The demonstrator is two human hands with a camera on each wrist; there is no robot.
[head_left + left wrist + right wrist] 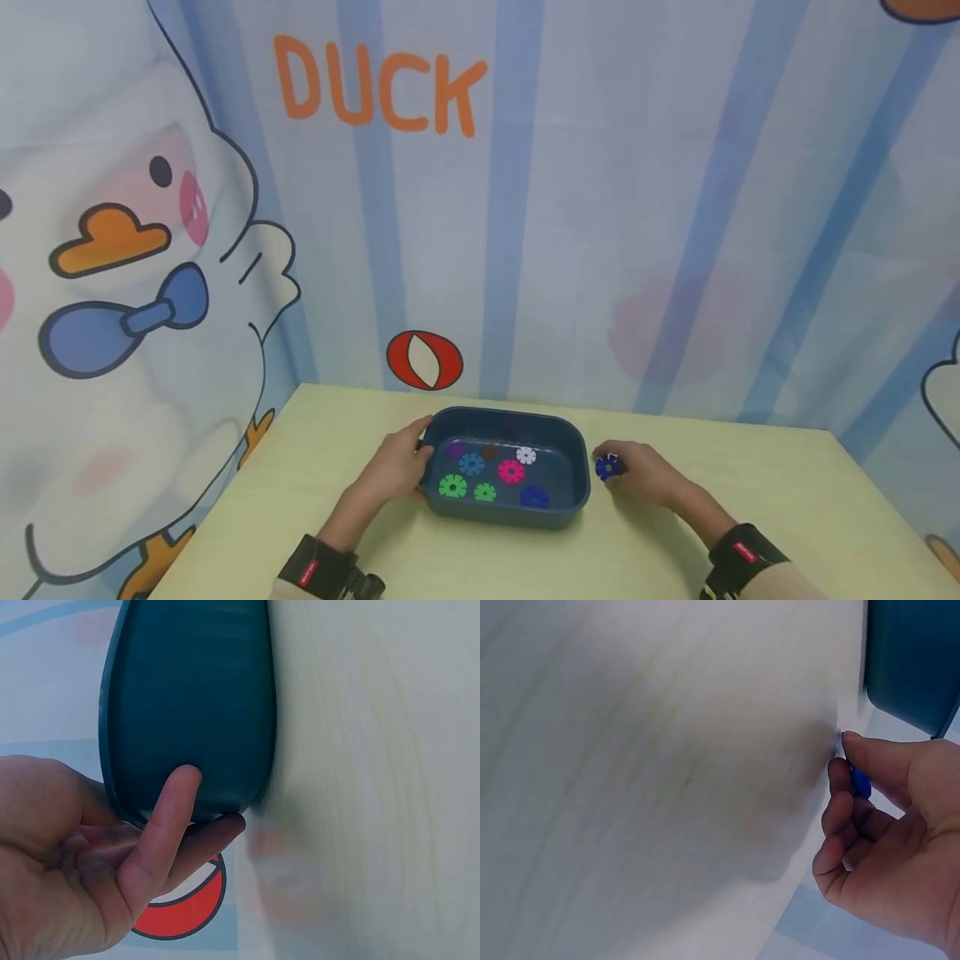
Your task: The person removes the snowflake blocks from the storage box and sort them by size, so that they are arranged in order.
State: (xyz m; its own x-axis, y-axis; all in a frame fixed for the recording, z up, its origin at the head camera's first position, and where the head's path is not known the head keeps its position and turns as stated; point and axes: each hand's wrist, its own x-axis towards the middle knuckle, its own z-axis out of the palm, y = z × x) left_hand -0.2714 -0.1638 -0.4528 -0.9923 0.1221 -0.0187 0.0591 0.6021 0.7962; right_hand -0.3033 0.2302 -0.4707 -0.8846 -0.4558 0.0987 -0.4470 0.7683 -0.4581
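A dark blue plastic basin [506, 515] stands on the table, with several notched snowflake discs lying in it. Among them are a green disc [452, 486], a pink disc [512, 472], a white disc [527, 456] and a dark blue disc [534, 497]. My left hand [399, 458] grips the basin's left end; in the left wrist view, its fingers [161, 832] lie against that end wall. Just outside the basin's right end, my right hand [641, 473] pinches a blue snowflake disc [608, 467] between thumb and fingers. The right wrist view shows that disc [861, 783] partly hidden by the fingers.
The pale yellow tabletop [750, 483] extends on both sides of the basin. Behind it hangs a printed cloth [577, 208] with blue stripes, a duck and a red ball. Each wrist wears a black strap [750, 552].
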